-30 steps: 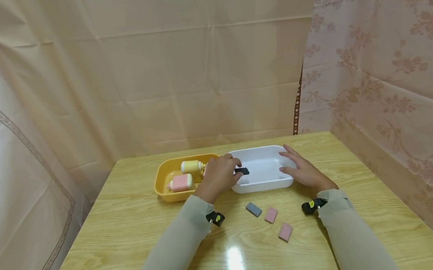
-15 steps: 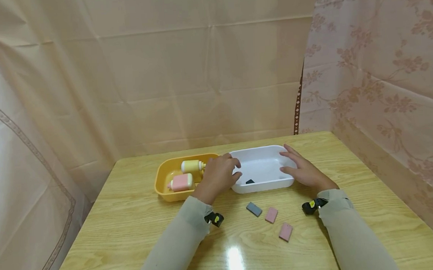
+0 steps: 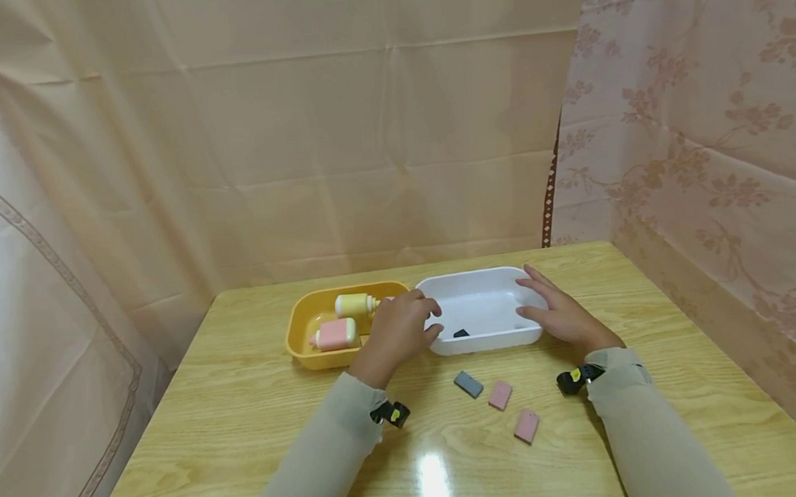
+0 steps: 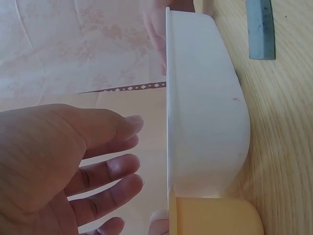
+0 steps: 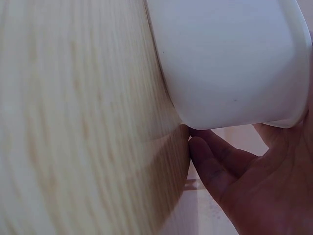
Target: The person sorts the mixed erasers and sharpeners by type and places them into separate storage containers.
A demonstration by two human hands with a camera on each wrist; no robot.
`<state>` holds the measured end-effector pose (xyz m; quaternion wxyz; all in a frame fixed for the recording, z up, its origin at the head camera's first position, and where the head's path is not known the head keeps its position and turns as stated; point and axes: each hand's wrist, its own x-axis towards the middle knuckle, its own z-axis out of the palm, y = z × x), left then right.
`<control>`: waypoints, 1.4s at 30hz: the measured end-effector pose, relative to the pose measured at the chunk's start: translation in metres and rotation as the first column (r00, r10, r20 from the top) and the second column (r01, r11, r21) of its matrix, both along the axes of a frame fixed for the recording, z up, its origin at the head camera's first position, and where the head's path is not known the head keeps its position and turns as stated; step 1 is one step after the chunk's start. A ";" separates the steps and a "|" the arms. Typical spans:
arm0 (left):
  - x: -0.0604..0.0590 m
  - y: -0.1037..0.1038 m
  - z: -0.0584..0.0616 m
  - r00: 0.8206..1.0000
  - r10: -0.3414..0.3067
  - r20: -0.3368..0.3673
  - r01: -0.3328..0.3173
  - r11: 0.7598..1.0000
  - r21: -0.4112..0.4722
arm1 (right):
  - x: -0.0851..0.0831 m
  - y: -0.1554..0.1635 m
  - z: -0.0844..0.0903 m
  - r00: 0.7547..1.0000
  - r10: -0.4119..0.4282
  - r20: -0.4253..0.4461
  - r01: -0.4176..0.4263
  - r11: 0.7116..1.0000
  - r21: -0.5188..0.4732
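While the right hand [image 3: 561, 317] lies flat against the right end of the white tray [image 3: 502, 342], fingers straight and pressed to its wall, the tray stands steadied on the wooden table [image 3: 245, 418]; the right wrist view shows the fingertips [image 5: 205, 156] touching the tray's base where it meets the tabletop. The left hand [image 3: 398, 330] hovers at the tray's left rim with fingers relaxed and spread, holding nothing, as the left wrist view confirms. A small black block [image 3: 461, 333] lies inside the white tray near its front wall, apart from both hands. Touching the tray's left end stands a yellow tray [image 3: 302, 342], which holds a yellow bottle [image 3: 354, 304] and a pink bottle [image 3: 335, 334], both lying on their sides, so the two kinds of object appear kept in separate containers. On the table in front of the white tray, between the two forearms, lie a grey block [image 3: 468, 384] and two pink blocks [image 3: 500, 395] [image 3: 526, 426], within easy reach of either hand.
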<state>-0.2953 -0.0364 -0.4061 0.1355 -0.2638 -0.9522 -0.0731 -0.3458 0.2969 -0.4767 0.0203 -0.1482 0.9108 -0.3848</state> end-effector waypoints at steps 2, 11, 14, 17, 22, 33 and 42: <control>0.002 -0.001 -0.001 1.000 0.002 -0.002 -0.002 1.000 0.005 | -0.001 0.001 -0.001 1.000 0.001 -0.005 -0.001 1.000 0.004; 0.009 -0.002 -0.001 1.000 0.013 0.002 -0.013 1.000 0.016 | -0.003 0.003 -0.004 1.000 0.015 -0.019 -0.015 1.000 0.009; 0.013 -0.002 -0.001 1.000 0.010 0.002 -0.010 1.000 0.024 | -0.002 0.002 -0.003 0.999 0.018 -0.028 -0.018 1.000 0.006; 0.016 -0.003 -0.002 1.000 0.003 -0.010 -0.003 1.000 0.027 | -0.001 0.002 -0.002 0.999 0.020 -0.027 -0.020 1.000 0.000; 0.022 -0.003 -0.002 1.000 -0.013 -0.005 0.013 0.999 0.049 | 0.001 0.001 0.000 0.999 0.025 -0.023 -0.025 1.000 -0.009; 0.032 -0.001 -0.005 1.000 -0.027 0.012 0.026 0.997 0.071 | 0.000 0.002 -0.002 0.999 0.029 -0.036 -0.030 0.999 -0.011; 0.035 0.000 -0.007 0.999 -0.025 0.029 0.024 0.998 0.057 | 0.001 0.001 -0.001 0.999 0.035 -0.027 -0.035 0.999 -0.010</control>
